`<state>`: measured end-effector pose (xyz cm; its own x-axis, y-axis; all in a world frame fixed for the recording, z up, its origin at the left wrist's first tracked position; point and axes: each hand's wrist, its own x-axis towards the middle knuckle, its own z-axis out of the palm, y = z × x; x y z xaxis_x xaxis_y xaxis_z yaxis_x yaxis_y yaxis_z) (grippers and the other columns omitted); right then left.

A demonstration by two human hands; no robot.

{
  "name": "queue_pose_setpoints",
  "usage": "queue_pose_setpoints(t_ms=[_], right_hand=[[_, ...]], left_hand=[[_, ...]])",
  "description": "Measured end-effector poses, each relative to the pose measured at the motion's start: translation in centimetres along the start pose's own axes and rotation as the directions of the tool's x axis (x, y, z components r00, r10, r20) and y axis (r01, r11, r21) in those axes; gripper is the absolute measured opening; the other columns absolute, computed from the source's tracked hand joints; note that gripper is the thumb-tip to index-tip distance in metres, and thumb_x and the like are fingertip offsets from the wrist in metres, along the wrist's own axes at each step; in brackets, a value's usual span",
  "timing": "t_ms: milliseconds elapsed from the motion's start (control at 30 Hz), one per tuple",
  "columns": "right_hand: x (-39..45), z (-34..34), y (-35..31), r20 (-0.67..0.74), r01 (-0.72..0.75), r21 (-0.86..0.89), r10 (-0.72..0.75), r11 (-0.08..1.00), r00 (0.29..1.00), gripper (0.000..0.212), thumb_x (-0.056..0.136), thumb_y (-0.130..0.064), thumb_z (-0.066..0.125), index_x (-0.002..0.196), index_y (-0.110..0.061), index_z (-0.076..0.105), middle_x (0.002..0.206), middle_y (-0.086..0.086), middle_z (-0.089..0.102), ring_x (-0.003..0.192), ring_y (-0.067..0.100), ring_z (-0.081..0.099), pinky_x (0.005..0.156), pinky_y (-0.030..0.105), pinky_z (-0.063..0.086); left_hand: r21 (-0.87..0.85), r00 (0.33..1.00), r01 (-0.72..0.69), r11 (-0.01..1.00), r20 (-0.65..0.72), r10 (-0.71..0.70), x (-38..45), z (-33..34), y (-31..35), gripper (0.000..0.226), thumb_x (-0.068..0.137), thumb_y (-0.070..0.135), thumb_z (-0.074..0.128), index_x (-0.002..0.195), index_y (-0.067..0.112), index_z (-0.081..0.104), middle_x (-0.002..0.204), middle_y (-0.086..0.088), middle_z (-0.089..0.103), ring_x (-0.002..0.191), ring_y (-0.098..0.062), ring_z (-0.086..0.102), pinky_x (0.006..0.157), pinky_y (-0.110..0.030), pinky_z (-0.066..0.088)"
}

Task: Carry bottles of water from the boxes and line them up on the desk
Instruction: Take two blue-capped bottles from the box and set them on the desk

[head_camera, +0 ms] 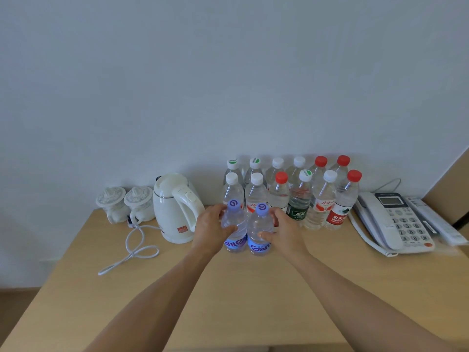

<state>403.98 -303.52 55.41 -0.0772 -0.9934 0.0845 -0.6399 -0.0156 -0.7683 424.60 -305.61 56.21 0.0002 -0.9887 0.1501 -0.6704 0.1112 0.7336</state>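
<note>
Two small water bottles with purple-blue caps and blue labels stand side by side on the wooden desk (241,295). My left hand (212,228) grips the left bottle (234,224) around its body. My right hand (281,231) grips the right bottle (260,228) the same way. Just behind them, two rows of taller bottles (299,194) with white, red and green-marked caps stand against the wall. No boxes are in view.
A white electric kettle (175,209) stands left of the bottles, its cord (132,250) looped on the desk. Two white lidded mugs (124,201) sit further left. A white desk phone (396,219) and a remote control (436,219) lie at the right.
</note>
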Motion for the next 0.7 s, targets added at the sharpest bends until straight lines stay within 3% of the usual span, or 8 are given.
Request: queue_pose_setpoints(t_ms=[167, 333, 500, 700], right_hand=[[0.9, 0.2, 0.0, -0.028, -0.008, 0.028, 0.009, 1.000, 1.000, 0.060, 0.072, -0.015, 0.087, 0.125, -0.015, 0.059, 0.113, 0.000, 0.059, 0.102, 0.014, 0.056, 0.081, 0.020, 0.039], [1.2, 0.4, 0.1, -0.041, -0.014, 0.035, 0.015, 0.999, 0.999, 0.061, 0.071, -0.015, 0.087, 0.126, -0.017, 0.059, 0.112, -0.001, 0.061, 0.099, 0.013, 0.057, 0.078, 0.018, 0.040], [1.1, 0.3, 0.1, -0.048, -0.043, 0.067, 0.046, 0.997, 0.998, 0.052, 0.069, -0.014, 0.088, 0.111, -0.018, 0.058, 0.103, -0.005, 0.063, 0.093, 0.012, 0.059, 0.068, 0.009, 0.039], [1.2, 0.2, 0.3, -0.032, -0.049, 0.049, 0.051, 0.998, 0.998, 0.049, 0.068, -0.015, 0.089, 0.106, -0.015, 0.058, 0.103, 0.001, 0.064, 0.095, 0.019, 0.061, 0.071, 0.017, 0.043]], left_hand=[[0.019, 1.000, 0.006, 1.000, -0.018, -0.005, 0.0, 0.0, 0.3, 0.052, 0.072, 0.023, 0.089, 0.118, 0.019, 0.065, 0.099, 0.006, 0.067, 0.089, -0.011, 0.063, 0.081, -0.029, 0.056], [0.022, 0.999, 0.022, 1.000, -0.026, -0.021, 0.0, 0.1, 0.3, 0.041, 0.071, 0.023, 0.087, 0.107, 0.018, 0.067, 0.092, 0.008, 0.066, 0.083, -0.009, 0.063, 0.072, -0.022, 0.053], [0.008, 0.999, 0.040, 0.999, -0.016, -0.040, -0.1, 0.2, 0.5, 0.035, 0.071, 0.022, 0.085, 0.102, 0.020, 0.069, 0.089, 0.009, 0.067, 0.081, -0.008, 0.063, 0.065, -0.011, 0.045], [-0.010, 0.999, 0.040, 0.999, 0.000, -0.040, -0.1, 0.2, 0.5, 0.030, 0.073, 0.019, 0.083, 0.100, 0.017, 0.070, 0.088, 0.005, 0.071, 0.082, -0.011, 0.066, 0.072, -0.025, 0.056]])
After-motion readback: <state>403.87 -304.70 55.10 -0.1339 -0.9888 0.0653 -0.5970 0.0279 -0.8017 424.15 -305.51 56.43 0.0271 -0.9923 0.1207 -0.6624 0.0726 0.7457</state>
